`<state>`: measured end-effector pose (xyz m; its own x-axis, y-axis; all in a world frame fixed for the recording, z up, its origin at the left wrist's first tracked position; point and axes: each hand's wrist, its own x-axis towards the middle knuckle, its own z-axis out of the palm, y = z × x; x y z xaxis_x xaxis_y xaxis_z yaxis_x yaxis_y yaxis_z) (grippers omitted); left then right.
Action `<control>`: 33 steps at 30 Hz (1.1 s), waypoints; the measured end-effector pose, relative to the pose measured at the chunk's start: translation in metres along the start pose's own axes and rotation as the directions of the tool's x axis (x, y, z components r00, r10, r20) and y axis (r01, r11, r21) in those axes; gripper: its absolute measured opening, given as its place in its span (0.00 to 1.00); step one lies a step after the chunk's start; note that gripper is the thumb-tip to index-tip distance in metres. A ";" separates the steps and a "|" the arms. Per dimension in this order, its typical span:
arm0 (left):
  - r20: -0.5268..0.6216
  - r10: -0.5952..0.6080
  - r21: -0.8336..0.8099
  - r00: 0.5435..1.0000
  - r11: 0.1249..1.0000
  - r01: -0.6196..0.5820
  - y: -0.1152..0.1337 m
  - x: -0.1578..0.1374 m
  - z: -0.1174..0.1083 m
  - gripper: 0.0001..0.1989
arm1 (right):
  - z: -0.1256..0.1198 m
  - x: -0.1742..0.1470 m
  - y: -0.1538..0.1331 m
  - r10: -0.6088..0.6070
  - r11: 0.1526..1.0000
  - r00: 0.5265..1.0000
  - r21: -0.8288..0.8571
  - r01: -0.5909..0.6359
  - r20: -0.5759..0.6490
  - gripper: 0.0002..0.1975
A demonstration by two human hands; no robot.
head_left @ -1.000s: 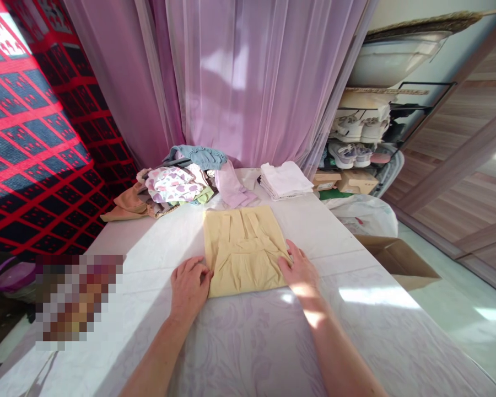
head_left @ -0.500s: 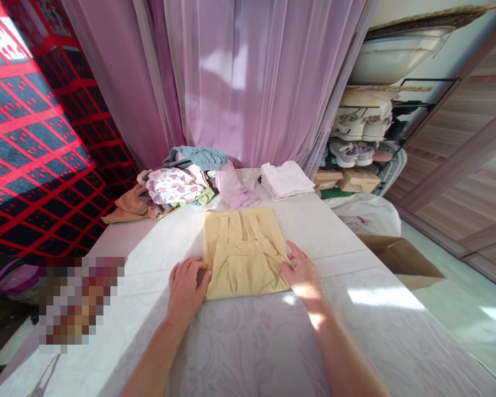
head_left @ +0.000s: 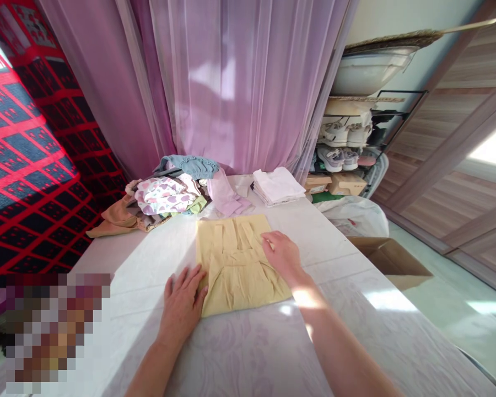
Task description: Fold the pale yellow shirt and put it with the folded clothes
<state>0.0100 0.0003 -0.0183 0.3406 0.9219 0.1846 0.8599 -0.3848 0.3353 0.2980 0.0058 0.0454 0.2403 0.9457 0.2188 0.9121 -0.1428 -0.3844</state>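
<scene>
A folded pale yellow garment (head_left: 231, 259) lies flat on the white patterned table (head_left: 355, 309) in front of me. My left hand (head_left: 182, 295) rests flat on the table at the garment's near left corner, fingers spread and touching its edge. My right hand (head_left: 281, 255) lies on the garment's right side, fingers reaching toward its middle. Neither hand grips the cloth.
A heap of unfolded clothes (head_left: 165, 196) sits at the table's far left, a stack of folded white cloth (head_left: 278, 185) at the far right. Behind hang purple curtains (head_left: 231, 82). A shoe rack (head_left: 347, 143), bags and an open cardboard box (head_left: 391, 259) stand to the right.
My right hand has slid from the garment's right edge up and inward onto the cloth. My left hand stays at the near left corner. The view shifted slightly.
</scene>
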 end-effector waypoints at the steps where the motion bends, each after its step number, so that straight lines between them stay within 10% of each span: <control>1: 0.008 -0.003 0.013 1.000 1.000 0.003 0.000 0.000 0.001 0.19 | 0.001 0.013 -0.011 -0.002 1.000 0.999 -0.002 0.002 0.051 0.17; 14: 0.012 -0.003 0.121 1.000 0.993 0.002 0.005 -0.002 0.003 0.24 | 0.048 0.083 -0.057 0.191 0.981 0.915 -0.087 -0.171 0.356 0.16; 25: 0.036 -0.024 0.113 0.999 0.993 0.020 0.007 0.000 0.000 0.23 | 0.034 0.047 -0.062 0.114 0.992 0.967 0.017 -0.121 0.227 0.17; 33: 0.094 -0.029 0.115 0.995 0.993 0.018 0.002 0.027 -0.003 0.22 | 0.043 -0.026 -0.065 -0.159 0.970 0.978 0.207 0.129 0.138 0.13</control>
<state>0.0198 0.0239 -0.0094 0.3494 0.9329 0.0868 0.9041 -0.3600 0.2300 0.2179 0.0034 0.0258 0.0437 0.9874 0.1519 0.8468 0.0441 -0.5302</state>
